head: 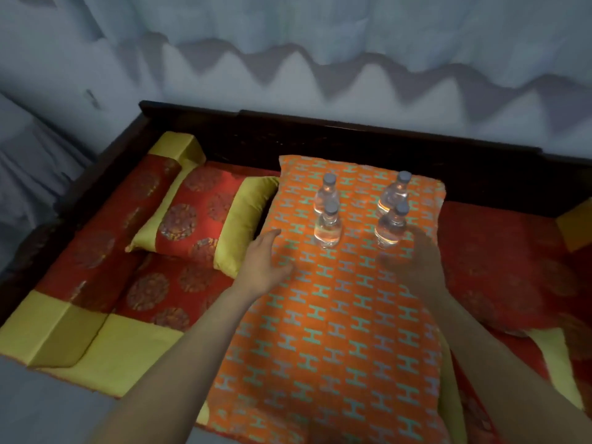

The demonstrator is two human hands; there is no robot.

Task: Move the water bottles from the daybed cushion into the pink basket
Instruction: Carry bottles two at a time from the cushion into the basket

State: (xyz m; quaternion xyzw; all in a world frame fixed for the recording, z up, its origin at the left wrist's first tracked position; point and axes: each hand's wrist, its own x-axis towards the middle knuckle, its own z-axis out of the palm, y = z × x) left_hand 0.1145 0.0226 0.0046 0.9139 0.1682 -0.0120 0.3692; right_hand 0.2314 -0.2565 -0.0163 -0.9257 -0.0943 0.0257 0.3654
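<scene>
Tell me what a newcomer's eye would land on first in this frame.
Four water bottles stand upright in a square on the far half of a bright orange cushion patterned with teal H shapes. Both hands reach toward the near pair: the left hand is open and touches no bottle, while the right hand is too blurred to read. A red and yellow pillow lies to the left of the cushion.

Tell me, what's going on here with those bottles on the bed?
A person stretches both hands toward four water bottles standing upright on an orange patterned cushion. The left hand is open, just short of the near-left bottle and not touching it. The right hand is blurred beside the near-right bottle, so its grip is unclear. No basket is in view.
</scene>
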